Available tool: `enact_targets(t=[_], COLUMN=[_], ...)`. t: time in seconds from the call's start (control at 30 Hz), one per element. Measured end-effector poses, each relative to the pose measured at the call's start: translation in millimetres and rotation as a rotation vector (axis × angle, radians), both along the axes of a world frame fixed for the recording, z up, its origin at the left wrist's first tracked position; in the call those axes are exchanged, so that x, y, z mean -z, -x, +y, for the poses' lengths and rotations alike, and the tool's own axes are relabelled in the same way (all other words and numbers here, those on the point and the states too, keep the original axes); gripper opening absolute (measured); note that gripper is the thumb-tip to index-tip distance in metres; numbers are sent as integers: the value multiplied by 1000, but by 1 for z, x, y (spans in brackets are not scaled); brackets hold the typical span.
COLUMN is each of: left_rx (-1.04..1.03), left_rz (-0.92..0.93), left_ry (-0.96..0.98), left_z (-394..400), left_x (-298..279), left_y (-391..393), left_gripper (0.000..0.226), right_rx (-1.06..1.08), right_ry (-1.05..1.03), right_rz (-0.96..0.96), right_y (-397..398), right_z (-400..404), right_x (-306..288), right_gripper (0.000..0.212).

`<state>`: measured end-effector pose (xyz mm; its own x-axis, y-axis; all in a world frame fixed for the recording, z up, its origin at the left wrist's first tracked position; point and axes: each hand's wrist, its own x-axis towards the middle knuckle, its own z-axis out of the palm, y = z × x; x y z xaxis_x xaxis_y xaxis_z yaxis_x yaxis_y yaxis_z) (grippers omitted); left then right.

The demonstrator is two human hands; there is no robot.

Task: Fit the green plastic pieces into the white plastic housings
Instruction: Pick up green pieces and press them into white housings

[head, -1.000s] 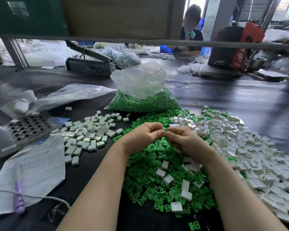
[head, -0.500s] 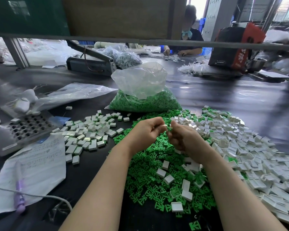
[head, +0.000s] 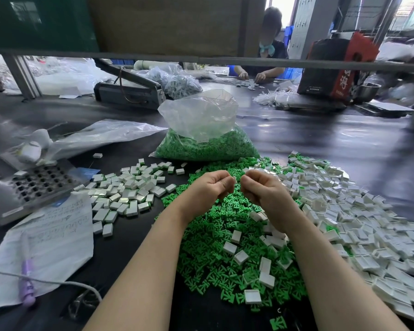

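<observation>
My left hand (head: 209, 187) and my right hand (head: 263, 189) hover side by side, fingertips almost touching, over a heap of loose green pieces (head: 215, 244). The left hand's curled fingers pinch a small white housing (head: 234, 179), of which only a sliver shows at the fingertips. The right hand's fingers are curled too, and whatever they hold is hidden. Empty white housings (head: 344, 211) lie piled to the right, with a few scattered on the green heap. To the left lies a group of white housings with green showing at their edges (head: 129, 187).
A clear bag of green pieces (head: 206, 142) stands behind the heap. At the left lie a metal tray with holes (head: 34, 185), a written paper (head: 50, 237), a purple pen (head: 26, 283) and a cable. Another person works at the table's far side (head: 268, 56).
Both hands have risen slightly and stayed together. They drew a little apart at the fingertips, and a narrow gap now shows between them.
</observation>
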<state>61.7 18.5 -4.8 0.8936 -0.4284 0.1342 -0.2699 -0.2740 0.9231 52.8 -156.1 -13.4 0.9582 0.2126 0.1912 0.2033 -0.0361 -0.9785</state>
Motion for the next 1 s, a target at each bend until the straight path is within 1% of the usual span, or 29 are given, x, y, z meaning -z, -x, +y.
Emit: enact_targets(t=[0.13,0.3,0.57,0.77,1.0], left_rx=[15,32,59,70,112], left_rz=[25,22,25,67,121], left_ry=[31,18,-23,-92,-133], left_z=[0,2,5,6,5], left_x=[0,-2,-4,-5,-7], left_y=[0,1,2,3,4], left_gripper=[31,31,29,31,28], right_rx=[4,-16,-116,-149,-217], right_ry=[56,153,173,269,248], right_rz=[-38,-80,-28,51,69], right_y=[0,0,1,2,4], right_z=[1,-2,-5,-4,-8], right_x=[-1,-2,-2,1,1], right_gripper=[27,25,22,30,29])
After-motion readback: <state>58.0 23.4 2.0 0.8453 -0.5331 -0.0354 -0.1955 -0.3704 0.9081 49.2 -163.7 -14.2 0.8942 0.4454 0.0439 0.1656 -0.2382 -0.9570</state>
